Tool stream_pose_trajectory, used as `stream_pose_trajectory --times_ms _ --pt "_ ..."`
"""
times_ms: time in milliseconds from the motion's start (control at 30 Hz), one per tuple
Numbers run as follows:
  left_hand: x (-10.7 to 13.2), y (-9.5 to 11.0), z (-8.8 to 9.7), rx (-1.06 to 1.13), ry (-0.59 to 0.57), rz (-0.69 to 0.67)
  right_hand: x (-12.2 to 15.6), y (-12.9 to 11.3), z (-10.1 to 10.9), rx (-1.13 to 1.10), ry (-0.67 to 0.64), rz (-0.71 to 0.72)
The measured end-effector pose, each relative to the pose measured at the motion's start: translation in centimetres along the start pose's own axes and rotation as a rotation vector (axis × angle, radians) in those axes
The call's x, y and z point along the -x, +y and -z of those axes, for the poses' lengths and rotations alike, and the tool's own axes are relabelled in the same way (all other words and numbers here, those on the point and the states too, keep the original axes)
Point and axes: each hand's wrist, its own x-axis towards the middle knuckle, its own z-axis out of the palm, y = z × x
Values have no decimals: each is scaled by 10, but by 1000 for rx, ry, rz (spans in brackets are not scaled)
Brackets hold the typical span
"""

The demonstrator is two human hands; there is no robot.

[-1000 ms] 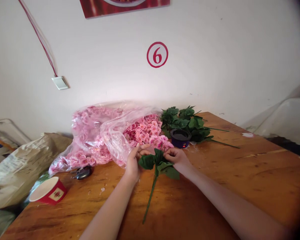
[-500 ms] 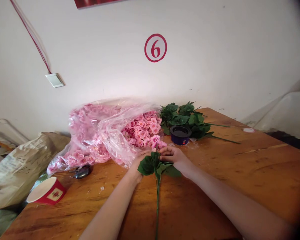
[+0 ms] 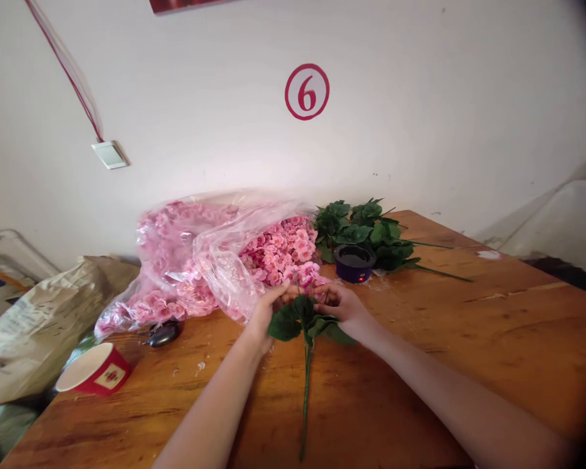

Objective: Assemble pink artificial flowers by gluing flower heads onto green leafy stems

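Note:
In the head view, an artificial green leafy stem [image 3: 306, 365] points its long bare stalk toward me over the table. Behind its leaves, my left hand [image 3: 266, 318] is closed around the upper part, its thumb raised and several fingers hidden by foliage. My right hand [image 3: 340, 306] pinches a thin branch tip at the top right of the same stem. Just beyond the fingertips are pink artificial flowers [image 3: 280, 251], spilling from the mouth of a clear plastic bag [image 3: 227, 273]. Whether a blossom is between my fingers I cannot tell.
More green leafy stems [image 3: 371, 231] lie at the back right, behind a dark blue round pot [image 3: 354, 263] with a red light. On the left are a red-and-white paper cup [image 3: 108, 372], a black mouse-like object [image 3: 164, 334] and a large sack [image 3: 43, 319]. The wall stands behind the wooden table [image 3: 420, 365].
My left hand has shifted slightly, with its thumb now raised beside the leaves. The stalk's lower end has swung left and come into view. My right hand stays at the top of the stem.

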Motion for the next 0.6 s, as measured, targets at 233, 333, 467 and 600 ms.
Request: stream_pose_trajectory --times_ms 233,333,467,600 --pt "9 -6 -10 -449 20 -256 8 -7 -4 168 50 118" --pt "7 -9 -7 -675 62 -372 12 -13 -6 240 86 145" --pt "5 -8 -1 -927 114 -476 17 -23 -4 399 80 177" --pt "3 -10 2 -1073 156 -524 20 -29 -3 476 29 207"
